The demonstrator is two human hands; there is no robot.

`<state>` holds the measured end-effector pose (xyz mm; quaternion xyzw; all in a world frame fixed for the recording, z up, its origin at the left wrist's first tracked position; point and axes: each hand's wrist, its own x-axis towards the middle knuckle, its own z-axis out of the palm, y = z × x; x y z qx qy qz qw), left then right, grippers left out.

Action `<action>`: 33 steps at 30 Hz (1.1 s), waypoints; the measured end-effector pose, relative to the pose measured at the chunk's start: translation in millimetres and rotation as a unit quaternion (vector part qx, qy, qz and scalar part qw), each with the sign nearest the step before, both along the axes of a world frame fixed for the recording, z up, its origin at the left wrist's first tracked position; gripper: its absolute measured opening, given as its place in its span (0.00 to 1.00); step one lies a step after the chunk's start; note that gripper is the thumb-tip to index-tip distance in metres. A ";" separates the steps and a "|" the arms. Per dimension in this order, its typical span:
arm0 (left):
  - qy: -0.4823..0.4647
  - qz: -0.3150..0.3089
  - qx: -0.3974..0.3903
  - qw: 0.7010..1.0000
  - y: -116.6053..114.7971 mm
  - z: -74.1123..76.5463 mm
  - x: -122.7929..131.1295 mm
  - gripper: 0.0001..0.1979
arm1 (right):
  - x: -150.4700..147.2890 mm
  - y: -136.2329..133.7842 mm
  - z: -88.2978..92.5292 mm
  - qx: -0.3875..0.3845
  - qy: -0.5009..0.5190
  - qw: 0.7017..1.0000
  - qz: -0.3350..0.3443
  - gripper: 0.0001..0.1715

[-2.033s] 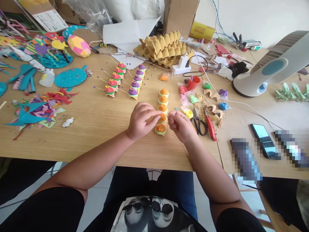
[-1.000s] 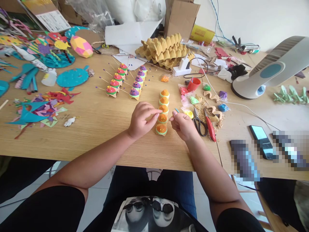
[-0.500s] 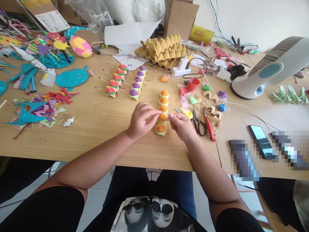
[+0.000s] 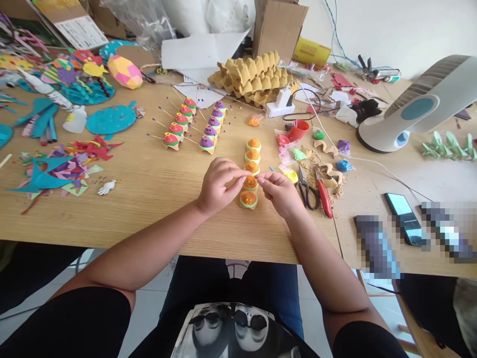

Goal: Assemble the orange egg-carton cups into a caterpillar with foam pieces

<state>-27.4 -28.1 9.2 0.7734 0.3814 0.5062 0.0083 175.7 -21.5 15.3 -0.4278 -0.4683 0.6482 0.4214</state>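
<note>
A row of egg-carton cups topped with orange clay [image 4: 253, 144] runs away from me across the table, each with a pale green band. The nearest cup [image 4: 248, 200] and the one behind it carry small yellow face details. My left hand [image 4: 222, 186] comes in from the left, its thumb and forefinger pinched together above the row. Opposite it, my right hand [image 4: 280, 193] is also pinched, its fingertips almost meeting the left ones. Anything between the fingertips is too small to make out. Yellow clay [image 4: 290, 175] lies in a bag beyond my right hand.
Scissors [image 4: 307, 190] and a red-handled cutter [image 4: 324, 195] lie right of my right hand, near carton scraps. Red-green cups [image 4: 174, 135] and purple cups [image 4: 209, 134] with projecting sticks stand farther left. A white fan [image 4: 413, 107], a phone [image 4: 404, 219] and stacked egg cartons [image 4: 253, 74] surround the space.
My right hand's fingertips have moved left and slightly up, closer to the left fingertips. My left hand stays almost still, and the cups have not moved.
</note>
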 end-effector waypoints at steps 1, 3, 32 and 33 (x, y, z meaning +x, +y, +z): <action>-0.002 -0.003 0.004 1.000 -0.1 0.2 0.2 0.07 | -0.1 -0.1 0.0 0.001 0.001 1.000 0.002 0.25; -0.008 -0.011 0.014 1.000 -0.3 0.7 0.5 0.07 | -0.1 -0.2 0.0 -0.001 0.007 1.000 0.010 0.26; 0.004 -0.042 -0.011 0.999 1.3 -1.5 3.1 0.04 | -4.6 -4.6 7.4 0.151 -0.125 0.980 0.022 0.33; -0.001 -0.043 -0.006 0.999 1.1 -1.5 2.7 0.03 | -3.9 -4.3 6.5 0.135 -0.113 0.984 0.018 0.35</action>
